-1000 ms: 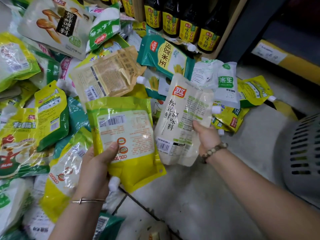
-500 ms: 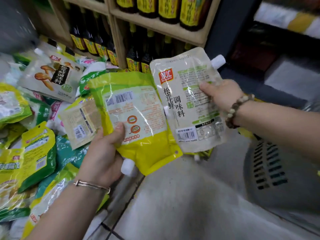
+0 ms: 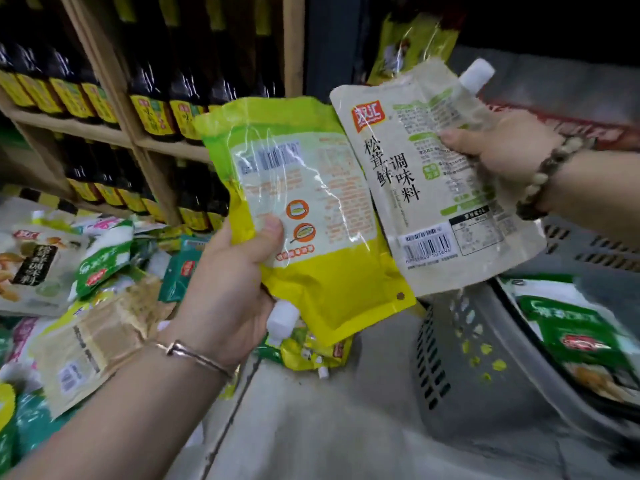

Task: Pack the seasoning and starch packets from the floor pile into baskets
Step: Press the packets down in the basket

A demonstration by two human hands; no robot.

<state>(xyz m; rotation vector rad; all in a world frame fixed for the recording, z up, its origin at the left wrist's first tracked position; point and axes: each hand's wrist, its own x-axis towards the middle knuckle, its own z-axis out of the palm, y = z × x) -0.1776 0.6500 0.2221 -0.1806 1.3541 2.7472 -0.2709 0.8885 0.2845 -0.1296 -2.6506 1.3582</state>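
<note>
Grey slotted basket [image 3: 450,358] holds a green-and-white packet [image 3: 575,337]; above it the right hand [image 3: 498,150] grips a beige spouted pouch [image 3: 433,188], the left hand [image 3: 235,285] a yellow pouch [image 3: 311,209], beside the floor pile [image 3: 69,289].

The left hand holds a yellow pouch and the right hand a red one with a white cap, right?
Not red: the head view shows the right hand holding a beige pouch with a white cap. The left hand does hold the yellow pouch.

place: shop | cue: wooden shelves [image 3: 69,128] of sauce bottles [image 3: 152,98] (identical labels)
</note>
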